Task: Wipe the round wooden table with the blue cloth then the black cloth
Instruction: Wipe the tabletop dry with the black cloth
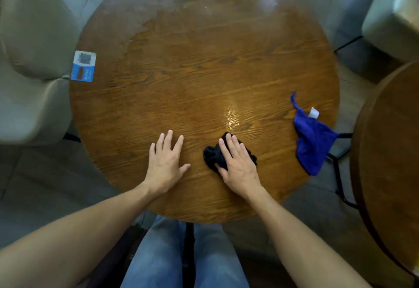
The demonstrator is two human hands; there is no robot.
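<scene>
Far left edge of round wooden bench [204,65]: blue-white QR sticker [83,66]. My left hand [165,163] flat on bench near edge, fingers spread, holding nothing. My right hand [238,163] just right of it, palm pressed flat on bunched black cloth [213,155], fingers extended, not curled round it. Blue cloth [311,140] crumpled at right edge, part overhanging, apart from both hands.
</scene>
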